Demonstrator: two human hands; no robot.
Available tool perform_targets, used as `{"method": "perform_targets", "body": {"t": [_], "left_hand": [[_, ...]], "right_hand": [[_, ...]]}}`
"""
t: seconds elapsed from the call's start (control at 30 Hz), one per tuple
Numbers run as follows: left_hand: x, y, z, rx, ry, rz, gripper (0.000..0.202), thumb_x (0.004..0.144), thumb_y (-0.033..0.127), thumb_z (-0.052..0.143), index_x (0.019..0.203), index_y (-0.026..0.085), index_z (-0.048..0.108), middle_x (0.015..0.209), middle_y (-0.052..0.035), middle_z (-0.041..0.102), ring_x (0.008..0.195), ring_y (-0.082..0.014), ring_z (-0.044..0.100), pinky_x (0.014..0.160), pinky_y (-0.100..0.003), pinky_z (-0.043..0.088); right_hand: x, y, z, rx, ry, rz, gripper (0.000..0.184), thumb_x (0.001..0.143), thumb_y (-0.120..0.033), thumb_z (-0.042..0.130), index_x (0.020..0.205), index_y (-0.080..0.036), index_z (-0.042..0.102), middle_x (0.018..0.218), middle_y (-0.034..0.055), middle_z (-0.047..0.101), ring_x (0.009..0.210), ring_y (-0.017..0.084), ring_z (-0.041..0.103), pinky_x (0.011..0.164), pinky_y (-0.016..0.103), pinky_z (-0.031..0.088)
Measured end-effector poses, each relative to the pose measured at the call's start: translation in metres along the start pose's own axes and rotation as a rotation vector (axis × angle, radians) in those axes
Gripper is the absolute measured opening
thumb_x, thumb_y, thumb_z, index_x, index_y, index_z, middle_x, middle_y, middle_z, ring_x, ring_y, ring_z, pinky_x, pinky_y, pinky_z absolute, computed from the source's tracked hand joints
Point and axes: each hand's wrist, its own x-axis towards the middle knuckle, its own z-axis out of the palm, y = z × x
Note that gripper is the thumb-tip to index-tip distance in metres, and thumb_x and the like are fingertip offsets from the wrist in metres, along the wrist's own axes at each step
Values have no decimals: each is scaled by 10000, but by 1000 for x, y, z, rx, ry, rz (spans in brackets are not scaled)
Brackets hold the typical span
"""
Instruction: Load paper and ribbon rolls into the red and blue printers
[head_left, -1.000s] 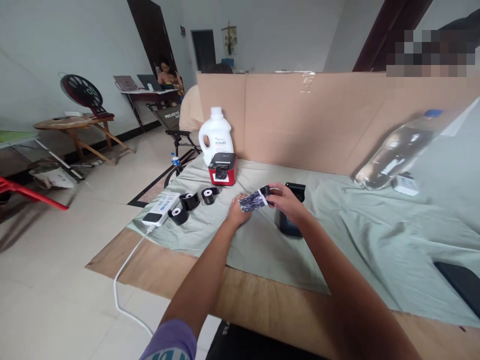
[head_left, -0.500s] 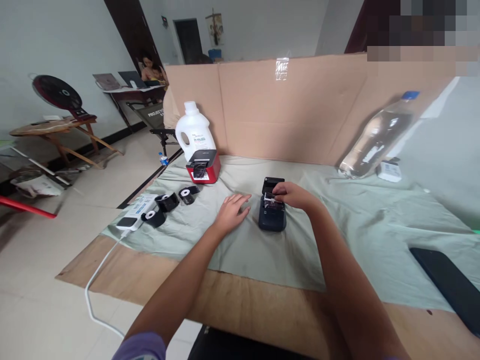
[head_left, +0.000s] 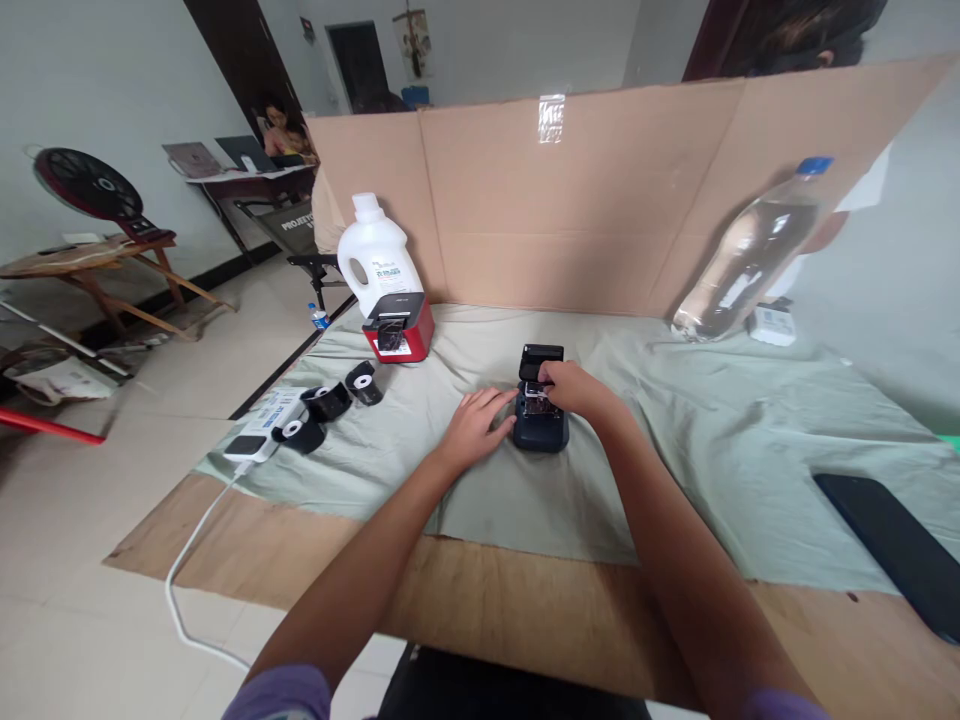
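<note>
A small dark label printer (head_left: 541, 432) lies on the green cloth with its lid (head_left: 541, 362) raised. In its open compartment sits a label roll (head_left: 537, 390), white at the core, with a glossy dark strip hanging over the front. My right hand (head_left: 574, 385) has its fingers closed on the roll's right side; the fingertips are partly hidden. My left hand (head_left: 474, 430) lies open, palm down, its fingertips at the printer's left edge. Several black rolls with white cores, one roll (head_left: 364, 382) among them, are off to the left.
A red printer (head_left: 409, 335) and white jug (head_left: 379, 255) stand at the back left. A white device (head_left: 259, 425) with a cable lies left. A large water bottle (head_left: 750, 255) leans on the cardboard screen (head_left: 570, 220). A black phone (head_left: 889, 550) is at the right.
My left hand has moved right, up to the printer's side. My right hand has pushed slightly lower into the compartment with the roll. The whole view has shifted a little.
</note>
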Motion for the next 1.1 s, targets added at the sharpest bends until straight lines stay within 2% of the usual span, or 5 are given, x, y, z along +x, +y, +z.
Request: {"method": "perform_targets", "body": {"t": [0.17,0.43,0.63,0.77,1.1], "left_hand": [[0,5,0,-23,-10,11,427,974,346,484,1391,252,508,1227,-73,639,1165,-219,575,981,-368,435],[0,7,0,-45,6,30,404,982,361,474,1371,270,536,1218,-65,639,1152,-208,583,984,-362,435],[0,8,3,-43,16,26,378,985,379,469,1334,283,578,1234,-67,630,1152,-206,580,986,-365,440],[0,9,3,-70,41,52,333,978,356,486,1265,264,629,1246,-77,616,1167,-204,571,989,-362,444],[2,14,10,-132,146,59,244,937,382,578,1096,253,709,1023,-55,639,987,-179,607,888,-332,459]], "right_hand": [[-1,-5,8,-30,36,-2,250,784,-53,582,983,-157,690,977,166,695,1046,308,602,821,328,448],[-3,-9,-3,-11,158,63,107,807,-155,592,861,-176,682,943,120,672,895,244,618,779,325,449],[0,6,-8,105,568,78,294,880,-243,510,1127,-132,625,1160,193,624,974,286,606,857,397,463],[9,20,0,270,530,17,393,867,-192,501,1244,-118,583,1180,169,649,909,245,626,893,395,473],[4,25,-12,363,360,-3,188,791,-196,617,939,-157,727,957,79,683,778,167,614,760,297,484]]}}
